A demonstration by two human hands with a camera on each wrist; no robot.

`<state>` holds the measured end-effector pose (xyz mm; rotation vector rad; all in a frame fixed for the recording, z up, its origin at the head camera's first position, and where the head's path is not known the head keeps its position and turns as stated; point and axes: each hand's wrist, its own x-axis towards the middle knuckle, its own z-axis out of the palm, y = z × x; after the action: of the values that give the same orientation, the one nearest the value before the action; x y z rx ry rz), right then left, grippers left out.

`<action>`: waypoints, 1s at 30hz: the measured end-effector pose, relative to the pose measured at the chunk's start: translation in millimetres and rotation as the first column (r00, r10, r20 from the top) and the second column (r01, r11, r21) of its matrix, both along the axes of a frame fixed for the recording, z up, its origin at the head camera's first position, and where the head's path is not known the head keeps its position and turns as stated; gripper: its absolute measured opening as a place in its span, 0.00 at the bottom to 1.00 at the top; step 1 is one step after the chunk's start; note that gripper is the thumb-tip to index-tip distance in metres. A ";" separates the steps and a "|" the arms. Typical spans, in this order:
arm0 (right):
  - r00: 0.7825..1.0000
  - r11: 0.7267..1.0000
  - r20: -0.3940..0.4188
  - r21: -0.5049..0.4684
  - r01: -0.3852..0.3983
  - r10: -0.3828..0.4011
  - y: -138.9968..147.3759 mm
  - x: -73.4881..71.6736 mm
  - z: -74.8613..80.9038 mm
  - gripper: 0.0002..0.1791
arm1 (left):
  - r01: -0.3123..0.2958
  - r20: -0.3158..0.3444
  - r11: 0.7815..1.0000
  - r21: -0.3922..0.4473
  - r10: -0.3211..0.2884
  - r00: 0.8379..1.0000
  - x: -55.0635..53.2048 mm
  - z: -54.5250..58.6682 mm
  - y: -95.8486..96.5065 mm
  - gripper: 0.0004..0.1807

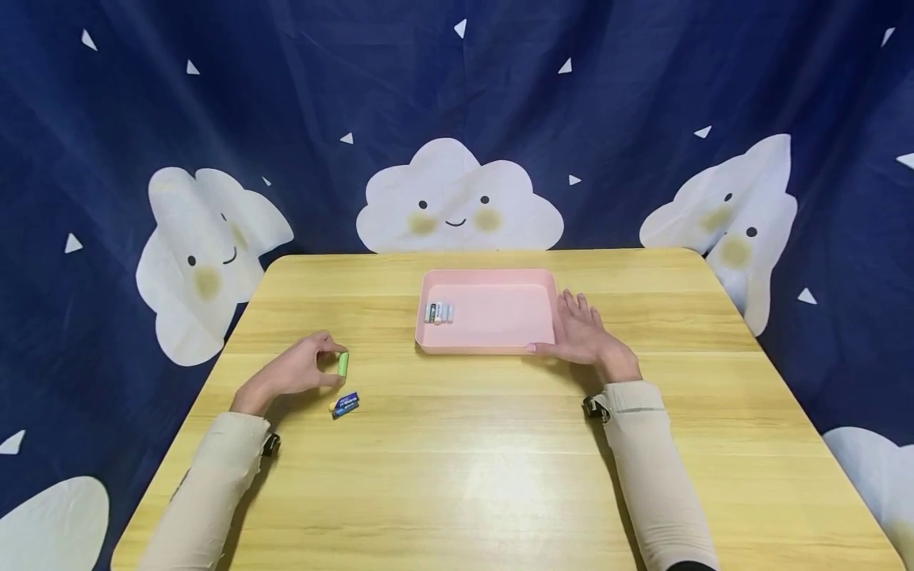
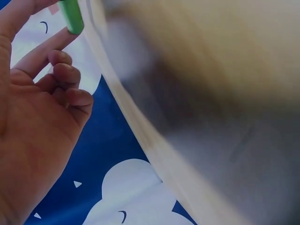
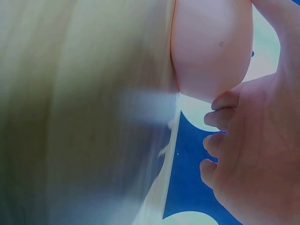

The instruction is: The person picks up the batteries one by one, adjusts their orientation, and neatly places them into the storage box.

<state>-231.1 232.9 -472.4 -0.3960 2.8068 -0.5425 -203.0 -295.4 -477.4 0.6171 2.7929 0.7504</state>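
The far part of the table [image 1: 457, 428] is occupied by a pink tray [image 1: 503, 315], its right end touched by the right hand [image 1: 581, 336], fingers extended, nothing grasped. By the left hand [image 1: 296, 368], well left of the tray, a green battery [image 1: 343, 365] is pinched, its long axis running near to far.

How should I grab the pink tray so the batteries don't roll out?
I'd hold the pink tray by its two short walls, one hand coming from each side. Those walls stand up, so palms can press them; the right hand is at the right wall. The batteries sit near the left wall, so probably keep it level.
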 end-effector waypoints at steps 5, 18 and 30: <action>1.000 1.000 -0.005 0.003 -0.003 0.003 -0.6 -0.9 -0.8 0.74 | -0.009 -0.019 0.998 0.058 0.010 1.000 -10.6 6.6 11.6 0.31; 1.000 1.000 -0.019 0.002 0.000 0.001 0.5 -0.4 -0.4 0.73 | 0.014 -0.101 0.973 0.231 0.009 0.995 -48.2 24.3 58.8 0.32; 1.000 1.000 -0.010 0.005 -0.002 0.002 -1.4 0.9 -1.8 0.73 | 0.044 -0.127 0.954 0.296 -0.006 0.992 -75.7 31.6 103.1 0.31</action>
<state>-230.2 231.5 -474.2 -0.4019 2.8161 -0.5343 -278.7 -192.2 -445.8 0.7734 2.7973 1.1820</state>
